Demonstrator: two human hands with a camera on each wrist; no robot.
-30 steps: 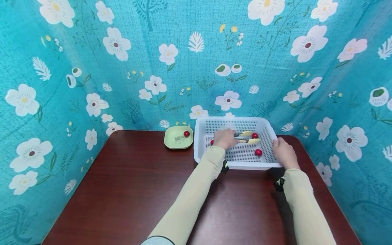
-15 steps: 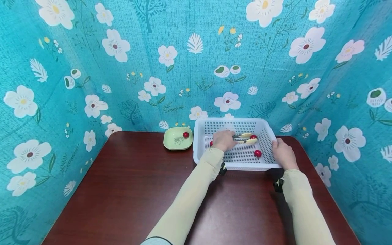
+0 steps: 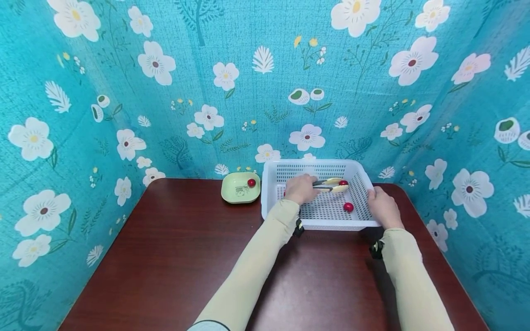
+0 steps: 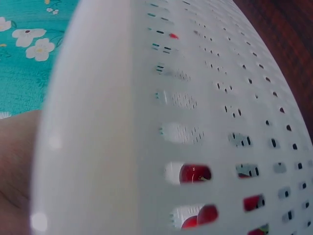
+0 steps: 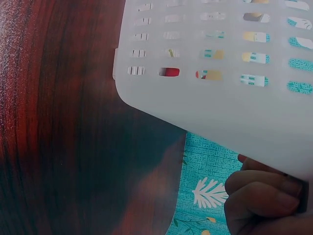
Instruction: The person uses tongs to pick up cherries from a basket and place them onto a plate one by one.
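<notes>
My left hand (image 3: 300,189) reaches over the white basket (image 3: 327,225) and grips the dark handles of a pair of tongs (image 3: 337,189). Their pale yellow tips lie spread inside the basket, with a small round cherry-like red fruit (image 3: 343,183) at their ends. Another such red fruit (image 3: 348,207) sits nearer the front wall. A third is mostly hidden under my left hand. Through the slots in the left wrist view, several glossy red fruits (image 4: 194,173) show. My right hand (image 3: 383,208) holds the basket's right rim, fingers curled below it in the right wrist view.
Just left of the basket stands a shallow light green dish (image 3: 232,198) with one red fruit (image 3: 251,183) in it. Both are at the back of the dark brown table (image 3: 178,257). A blue flowered curtain (image 3: 248,92) hangs behind and at both sides.
My left hand has shifted slightly left with the tongs, whose tips stay by the same red fruit. The right hand keeps its hold on the rim. The head view has tilted a little.
</notes>
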